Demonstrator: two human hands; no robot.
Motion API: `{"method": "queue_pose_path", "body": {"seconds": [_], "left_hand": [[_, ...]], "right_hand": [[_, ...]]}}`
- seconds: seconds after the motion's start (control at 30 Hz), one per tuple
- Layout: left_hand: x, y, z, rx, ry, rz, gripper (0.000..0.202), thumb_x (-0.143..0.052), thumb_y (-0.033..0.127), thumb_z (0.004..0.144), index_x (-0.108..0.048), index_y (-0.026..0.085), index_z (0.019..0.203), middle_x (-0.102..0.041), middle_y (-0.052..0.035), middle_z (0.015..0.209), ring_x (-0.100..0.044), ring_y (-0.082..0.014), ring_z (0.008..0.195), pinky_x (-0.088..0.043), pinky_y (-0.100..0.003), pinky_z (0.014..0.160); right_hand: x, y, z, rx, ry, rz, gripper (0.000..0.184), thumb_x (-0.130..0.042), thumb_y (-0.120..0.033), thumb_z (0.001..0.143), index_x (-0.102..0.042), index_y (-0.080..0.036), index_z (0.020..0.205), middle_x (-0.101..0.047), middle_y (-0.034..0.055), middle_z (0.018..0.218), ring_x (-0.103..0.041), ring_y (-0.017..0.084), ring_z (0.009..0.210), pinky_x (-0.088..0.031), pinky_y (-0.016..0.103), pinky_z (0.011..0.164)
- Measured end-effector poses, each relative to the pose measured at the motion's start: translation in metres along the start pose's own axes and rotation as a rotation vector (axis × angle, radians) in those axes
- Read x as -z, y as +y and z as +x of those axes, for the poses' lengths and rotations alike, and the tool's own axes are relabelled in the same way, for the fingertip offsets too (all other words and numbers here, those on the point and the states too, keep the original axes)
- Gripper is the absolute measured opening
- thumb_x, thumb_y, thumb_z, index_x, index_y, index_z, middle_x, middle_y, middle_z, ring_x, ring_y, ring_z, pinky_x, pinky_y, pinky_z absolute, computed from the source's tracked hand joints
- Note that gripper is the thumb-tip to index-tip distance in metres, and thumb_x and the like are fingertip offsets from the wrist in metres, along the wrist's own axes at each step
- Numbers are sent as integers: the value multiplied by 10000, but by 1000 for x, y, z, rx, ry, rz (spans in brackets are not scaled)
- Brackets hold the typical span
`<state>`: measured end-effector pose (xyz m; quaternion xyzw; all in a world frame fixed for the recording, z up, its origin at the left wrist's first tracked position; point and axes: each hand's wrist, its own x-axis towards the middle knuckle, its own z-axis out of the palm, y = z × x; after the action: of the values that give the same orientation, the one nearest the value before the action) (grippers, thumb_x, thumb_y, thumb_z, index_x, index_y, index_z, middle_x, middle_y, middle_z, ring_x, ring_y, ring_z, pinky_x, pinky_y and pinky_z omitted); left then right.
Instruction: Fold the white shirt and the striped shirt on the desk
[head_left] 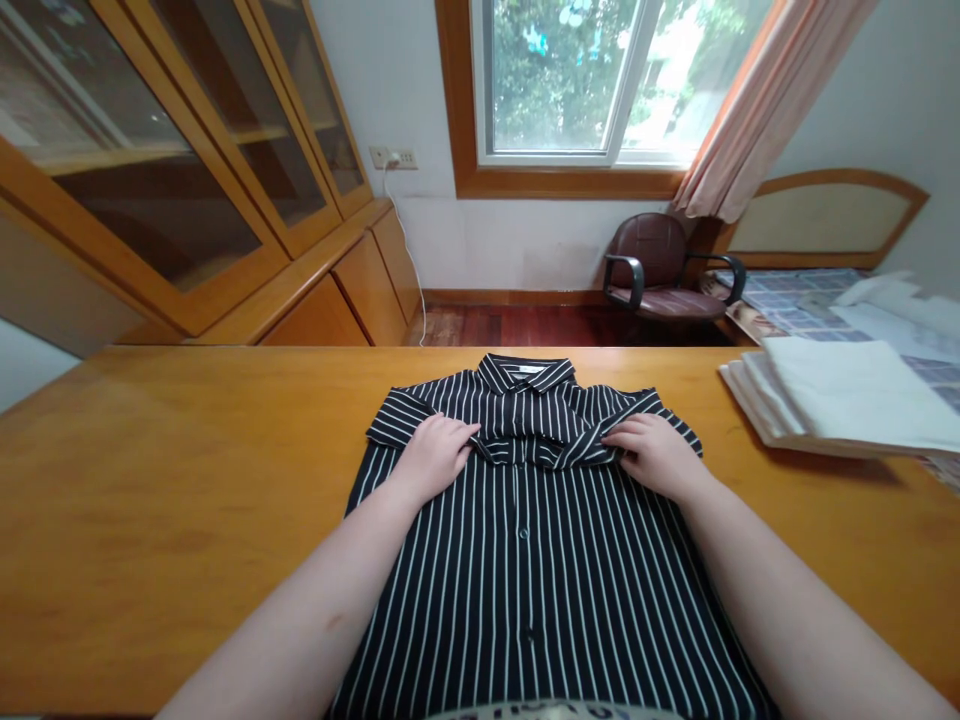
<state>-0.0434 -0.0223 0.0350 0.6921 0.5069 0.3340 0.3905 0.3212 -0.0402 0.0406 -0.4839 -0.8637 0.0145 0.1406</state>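
A black shirt with white stripes lies front up on the wooden table, its collar at the far end and its buttons running down the middle. Both sleeves are folded inward, and cloth is bunched across the chest. My left hand is closed on the bunched cloth at the left side of the chest. On the right side, my right hand grips the folded sleeve with its fingers curled. The fingertips of both hands are partly hidden in the cloth. The hem runs out of view at the bottom.
The wooden table extends to both sides of the shirt. A stack of white folded sheets sits at the right edge. Beyond the table are a brown armchair, a bed, a window, and glass-door cabinets at left.
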Motion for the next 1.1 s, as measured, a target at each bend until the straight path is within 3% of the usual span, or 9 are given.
{"method": "queue_pose_path", "body": {"seconds": [0.1, 0.23, 0.3, 0.4, 0.5, 0.7, 0.9, 0.97, 1.1], "left_hand": [[11, -2, 1, -69, 55, 151, 307, -671, 320, 730, -706, 273, 1031, -662, -67, 1151, -476, -283, 1240, -93, -429, 1170], [41, -25, 9, 53, 423, 340, 408, -584, 337, 809, -609, 209, 1196, -479, -96, 1411, -283, -285, 1389, -99, -444, 1169], [55, -40, 13, 196, 509, 245, 450, -571, 327, 822, -557, 176, 1245, -444, -128, 1436, -305, -280, 1383, -176, -436, 1156], [70, -53, 17, 343, 534, -44, 435, -549, 276, 842, -517, 175, 1264, -490, -135, 1398, -437, -234, 1308, -305, -383, 1110], [76, -55, 17, 370, 534, -213, 425, -565, 212, 824, -517, 174, 1244, -538, -136, 1350, -495, -209, 1259, -358, -356, 1078], [77, -51, 14, 416, 523, -269, 487, -648, 213, 773, -526, 163, 1242, -597, -157, 1265, -595, -220, 1134, -422, -363, 1021], [75, -48, 11, 465, 274, -365, 385, -714, 302, 700, -654, 136, 1042, -708, -109, 1035, -652, -231, 1005, -454, -358, 972], [76, -47, 9, 474, 270, -325, 356, -732, 349, 666, -684, 142, 952, -723, -96, 968, -661, -249, 967, -478, -367, 930], [83, -44, 7, 436, 388, -318, 339, -737, 379, 614, -693, 153, 862, -731, -66, 844, -670, -263, 880, -510, -378, 847]], "right_hand": [[3, 8, -4, -43, 34, 155, 206, -573, -290, 824, -710, -225, 964, -699, 58, 1010, -613, 234, 979, -450, 410, 922], [3, 36, -12, -522, 415, 250, 320, -511, -410, 861, -669, -182, 1020, -662, 122, 1108, -585, 274, 1079, -428, 459, 973], [0, 52, -16, -752, 518, 373, 379, -555, -436, 816, -641, -167, 1070, -648, 143, 1132, -592, 293, 1077, -446, 474, 958], [-7, 67, -18, -910, 521, 721, 480, -622, -462, 753, -595, -185, 1144, -663, 125, 1100, -634, 284, 1015, -500, 451, 904], [-13, 73, -17, -921, 507, 887, 480, -686, -460, 696, -608, -214, 1101, -662, 102, 1140, -619, 286, 1067, -487, 446, 945], [-21, 80, -13, -866, 391, 845, 463, -711, -452, 671, -636, -220, 1065, -692, 90, 1093, -614, 304, 1082, -448, 476, 994], [-19, 78, -14, -833, 274, 822, 379, -720, -431, 653, -672, -220, 965, -722, 51, 877, -667, 291, 885, -534, 424, 796], [-12, 74, -16, -884, 299, 887, 329, -709, -425, 654, -669, -206, 898, -711, 42, 806, -668, 270, 806, -531, 390, 732], [6, 71, -22, -861, 429, 1071, 247, -676, -357, 634, -624, -228, 838, -684, 23, 770, -648, 233, 726, -508, 353, 671]]}}
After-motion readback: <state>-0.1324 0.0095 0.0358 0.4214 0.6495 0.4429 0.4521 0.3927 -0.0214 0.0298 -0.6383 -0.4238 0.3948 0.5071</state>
